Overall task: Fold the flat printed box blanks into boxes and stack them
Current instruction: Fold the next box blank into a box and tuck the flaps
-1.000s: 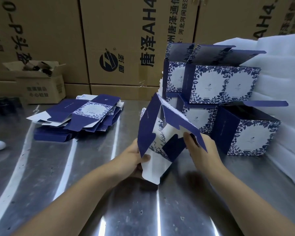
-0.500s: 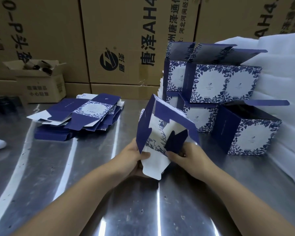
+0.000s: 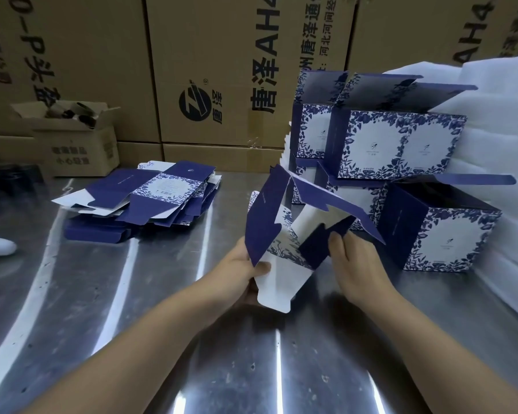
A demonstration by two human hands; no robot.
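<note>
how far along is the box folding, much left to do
Done: several folded boxes stand stacked at the right, lids open. In hand: one half-formed box blank, gripped by the left hand while the right hand pushes a blue flap inward. Left: finish and stack this one, then work through the pile of flat blanks on the metal table, so plenty remains.

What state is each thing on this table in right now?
Box in hand: half folded, flaps loose
Left hand: grips the box's edge
Right hand: presses its blue flap
Pile of blanks: flat, unfolded
Stacked boxes: folded, lids open
Brown carton: flaps open
</note>
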